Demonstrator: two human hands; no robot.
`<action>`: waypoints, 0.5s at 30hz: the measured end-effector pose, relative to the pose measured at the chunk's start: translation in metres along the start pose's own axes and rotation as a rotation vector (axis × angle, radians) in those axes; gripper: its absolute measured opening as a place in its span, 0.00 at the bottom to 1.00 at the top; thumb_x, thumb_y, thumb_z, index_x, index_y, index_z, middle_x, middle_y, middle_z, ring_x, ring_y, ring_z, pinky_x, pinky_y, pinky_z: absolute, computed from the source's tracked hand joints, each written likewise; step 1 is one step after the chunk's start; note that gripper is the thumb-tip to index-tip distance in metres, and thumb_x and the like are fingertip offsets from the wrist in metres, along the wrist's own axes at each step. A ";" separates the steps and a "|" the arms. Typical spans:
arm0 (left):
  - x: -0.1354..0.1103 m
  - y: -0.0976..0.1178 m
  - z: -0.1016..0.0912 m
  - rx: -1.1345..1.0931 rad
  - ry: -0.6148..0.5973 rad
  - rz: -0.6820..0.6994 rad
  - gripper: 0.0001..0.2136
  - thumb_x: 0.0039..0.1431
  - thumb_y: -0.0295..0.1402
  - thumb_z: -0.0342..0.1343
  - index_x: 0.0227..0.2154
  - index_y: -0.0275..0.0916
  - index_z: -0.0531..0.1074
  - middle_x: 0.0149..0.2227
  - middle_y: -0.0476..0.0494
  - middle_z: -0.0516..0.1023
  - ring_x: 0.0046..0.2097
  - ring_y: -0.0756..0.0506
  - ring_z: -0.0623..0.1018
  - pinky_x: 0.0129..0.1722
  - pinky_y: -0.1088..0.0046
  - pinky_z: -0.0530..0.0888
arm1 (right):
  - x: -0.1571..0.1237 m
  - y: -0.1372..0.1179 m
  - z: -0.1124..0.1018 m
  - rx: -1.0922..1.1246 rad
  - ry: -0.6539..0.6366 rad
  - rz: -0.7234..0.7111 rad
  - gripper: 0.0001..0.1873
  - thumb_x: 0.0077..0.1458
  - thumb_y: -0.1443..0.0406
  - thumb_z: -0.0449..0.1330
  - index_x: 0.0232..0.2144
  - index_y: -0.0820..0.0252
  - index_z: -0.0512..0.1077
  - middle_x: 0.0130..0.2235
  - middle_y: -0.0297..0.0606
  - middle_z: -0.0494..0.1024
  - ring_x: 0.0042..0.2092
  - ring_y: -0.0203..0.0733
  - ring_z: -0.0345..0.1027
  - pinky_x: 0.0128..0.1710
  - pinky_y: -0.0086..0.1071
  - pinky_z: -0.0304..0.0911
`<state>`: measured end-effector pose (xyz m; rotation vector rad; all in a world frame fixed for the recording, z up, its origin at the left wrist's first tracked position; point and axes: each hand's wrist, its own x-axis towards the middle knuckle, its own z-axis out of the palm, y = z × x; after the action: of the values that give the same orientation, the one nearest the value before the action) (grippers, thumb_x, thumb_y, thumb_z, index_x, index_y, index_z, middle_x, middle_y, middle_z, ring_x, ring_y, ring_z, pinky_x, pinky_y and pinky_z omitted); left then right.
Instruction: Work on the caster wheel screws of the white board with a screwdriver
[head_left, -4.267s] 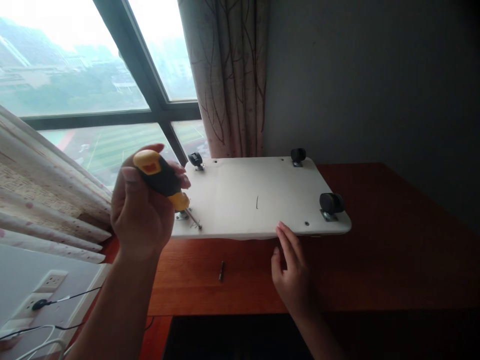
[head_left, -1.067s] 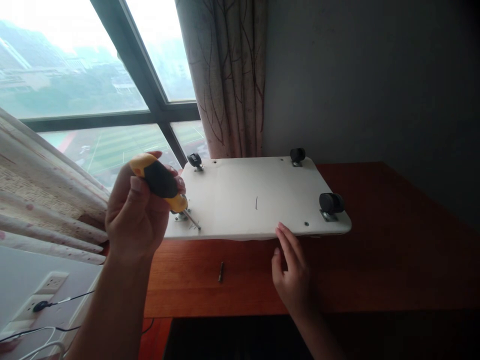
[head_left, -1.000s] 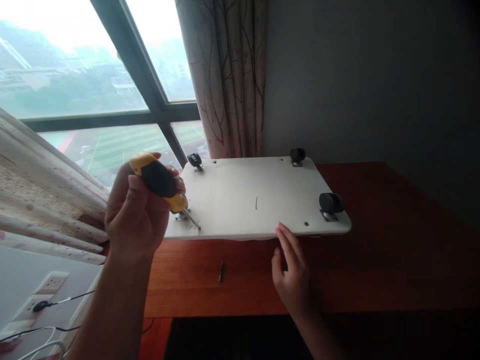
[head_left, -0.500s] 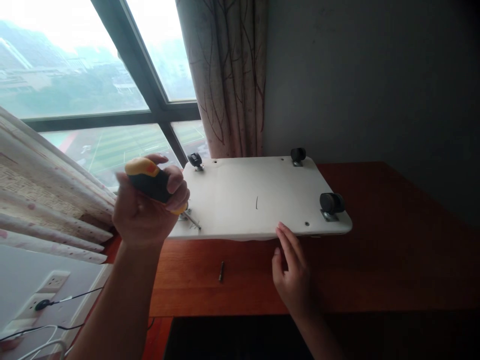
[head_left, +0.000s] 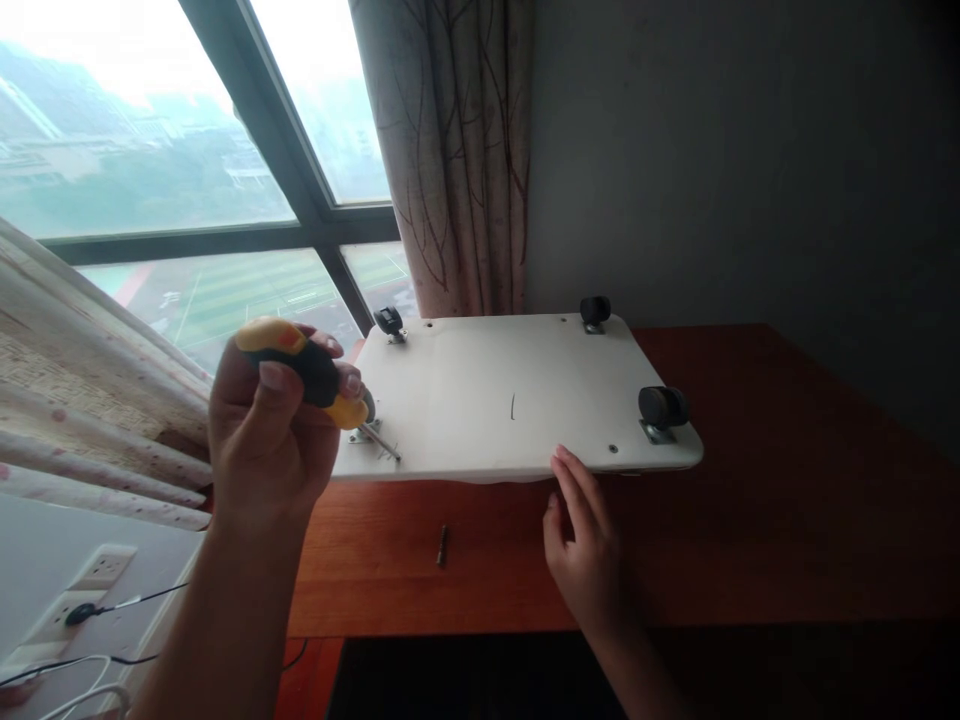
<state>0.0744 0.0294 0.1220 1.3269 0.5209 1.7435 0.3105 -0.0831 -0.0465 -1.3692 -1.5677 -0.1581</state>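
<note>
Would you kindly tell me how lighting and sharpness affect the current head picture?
Head view: the window glares nearly white at the top, the scene outside washed out; head view: the wall and the right side of the wooden table sink into shadow; head view: the screwdriver in the left hand reads clearly, though its tip is too small to make out.

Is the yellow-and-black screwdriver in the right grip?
No: the left grip holds the yellow-and-black screwdriver, while the right grip is at the near edge of the white board.
</note>
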 end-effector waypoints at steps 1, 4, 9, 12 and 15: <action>0.000 0.000 0.001 -0.001 0.009 0.001 0.16 0.53 0.41 0.70 0.40 0.36 0.77 0.38 0.44 0.76 0.30 0.48 0.77 0.28 0.72 0.77 | 0.002 0.001 0.000 -0.025 0.010 -0.014 0.32 0.63 0.77 0.55 0.67 0.55 0.61 0.60 0.45 0.72 0.61 0.46 0.68 0.58 0.42 0.72; 0.002 0.001 0.004 0.006 0.027 -0.009 0.16 0.53 0.40 0.70 0.39 0.36 0.78 0.37 0.44 0.76 0.31 0.48 0.77 0.28 0.72 0.77 | 0.009 0.005 -0.001 -0.107 0.041 -0.070 0.28 0.62 0.75 0.59 0.63 0.56 0.66 0.56 0.44 0.77 0.57 0.44 0.73 0.55 0.38 0.74; 0.006 -0.001 0.010 0.039 -0.010 -0.032 0.16 0.53 0.40 0.70 0.39 0.36 0.78 0.36 0.43 0.77 0.29 0.48 0.77 0.27 0.70 0.76 | 0.021 0.013 -0.007 -0.138 0.071 -0.131 0.20 0.61 0.75 0.62 0.54 0.57 0.74 0.50 0.39 0.81 0.49 0.39 0.78 0.49 0.30 0.76; 0.008 -0.003 0.009 0.034 -0.061 -0.032 0.15 0.54 0.40 0.69 0.40 0.36 0.79 0.36 0.42 0.78 0.29 0.47 0.78 0.28 0.69 0.77 | 0.025 0.014 -0.010 -0.109 0.081 -0.140 0.18 0.60 0.74 0.63 0.51 0.58 0.75 0.49 0.37 0.82 0.48 0.38 0.79 0.50 0.29 0.75; 0.010 -0.004 0.004 0.016 -0.121 -0.040 0.14 0.57 0.40 0.67 0.42 0.36 0.79 0.37 0.41 0.78 0.29 0.46 0.79 0.29 0.68 0.77 | 0.027 0.012 -0.011 -0.090 0.093 -0.140 0.17 0.60 0.74 0.63 0.50 0.58 0.76 0.48 0.37 0.83 0.47 0.38 0.79 0.50 0.28 0.75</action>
<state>0.0793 0.0387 0.1259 1.4137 0.4904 1.6189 0.3307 -0.0684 -0.0271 -1.3020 -1.5943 -0.3759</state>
